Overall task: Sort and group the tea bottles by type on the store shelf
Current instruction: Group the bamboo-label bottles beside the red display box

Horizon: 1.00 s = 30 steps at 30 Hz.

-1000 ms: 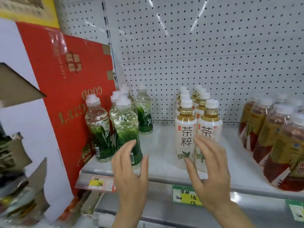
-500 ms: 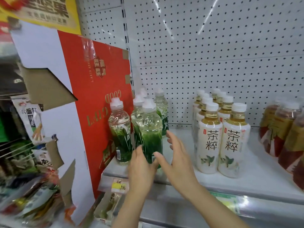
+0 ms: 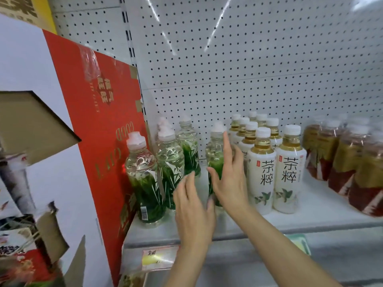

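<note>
Several green-labelled tea bottles (image 3: pixel 143 179) stand at the left of the white shelf (image 3: pixel 315 216). One green tea bottle (image 3: pixel 215 150) stands apart from them, right beside the white-labelled tea bottles (image 3: pixel 262 172), which form two rows in the middle. My right hand (image 3: pixel 231 179) wraps this bottle from its right side, thumb across the front and index finger pointing up. My left hand (image 3: pixel 192 210) is spread just left of the bottle's base, its thumb touching or nearly touching it. Brown tea bottles (image 3: pixel 342 162) with gold and red labels lean at the right.
A red cardboard panel (image 3: pixel 99 131) walls off the shelf's left end, touching the front green bottle. White pegboard (image 3: pixel 248 69) backs the shelf. Price tags (image 3: pixel 159 257) sit on the front rail. Snack packets (image 3: pixel 22 264) hang at the lower left.
The green bottle that stood at the front of the green group now stands further right, next to the white-labelled bottles, with my right hand around it. Both hands have moved up and right.
</note>
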{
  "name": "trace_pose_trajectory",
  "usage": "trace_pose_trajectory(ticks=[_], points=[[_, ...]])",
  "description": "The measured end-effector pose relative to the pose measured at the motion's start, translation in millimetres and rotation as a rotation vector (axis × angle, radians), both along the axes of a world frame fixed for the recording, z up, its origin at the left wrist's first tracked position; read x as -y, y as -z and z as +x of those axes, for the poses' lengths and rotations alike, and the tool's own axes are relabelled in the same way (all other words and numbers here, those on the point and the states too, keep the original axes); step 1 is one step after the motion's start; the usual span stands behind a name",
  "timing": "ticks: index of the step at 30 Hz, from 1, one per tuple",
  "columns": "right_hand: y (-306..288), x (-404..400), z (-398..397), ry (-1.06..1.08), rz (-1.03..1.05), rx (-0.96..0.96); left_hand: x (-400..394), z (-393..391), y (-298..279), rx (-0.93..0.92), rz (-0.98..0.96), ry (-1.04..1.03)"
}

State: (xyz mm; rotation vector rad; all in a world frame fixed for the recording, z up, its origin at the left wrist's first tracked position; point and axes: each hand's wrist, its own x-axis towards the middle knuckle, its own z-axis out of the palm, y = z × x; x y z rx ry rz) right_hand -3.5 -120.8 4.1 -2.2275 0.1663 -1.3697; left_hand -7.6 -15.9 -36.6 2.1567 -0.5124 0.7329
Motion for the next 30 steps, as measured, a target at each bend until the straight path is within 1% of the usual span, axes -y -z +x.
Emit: trace_pose_trajectory(ticks=[2, 4, 6, 9, 12, 14, 16, 19, 23, 26, 30], points=[[-1, 0, 8, 0.034, 0.019, -0.007, -12, 3, -5, 0.136, -0.117, -0.062], [-3, 1, 15, 0.073, 0.011, -0.024, -20, 10, -18, 0.176, -0.157, -0.082], [-3, 2, 19, 0.084, 0.008, -0.044, -19, 17, -37, 0.209, -0.156, -0.083], [-1, 4, 21, 0.063, 0.034, -0.066, -11, 28, -71, 0.249, -0.079, -0.133], [5, 0, 18, 0.08, 0.018, -0.097, 0, 49, -102, 0.157, 0.042, -0.219], [11, -5, 8, 0.131, -0.076, -0.075, 6, 60, -114, 0.097, 0.112, -0.281], [16, -11, -7, 0.109, -0.173, -0.016, 6, 65, -124, 0.051, 0.138, -0.305], [24, -16, -24, -0.027, -0.191, 0.041, 1, 55, -133, 0.066, 0.152, -0.223], [30, -13, -31, -0.154, -0.09, -0.009, -1, 21, -136, 0.11, 0.116, -0.051], [30, -11, -36, -0.145, -0.086, -0.002, 5, 3, -137, 0.082, 0.063, 0.07], [30, -8, -40, -0.041, -0.061, 0.052, 23, -2, -134, 0.053, 0.037, 0.222]])
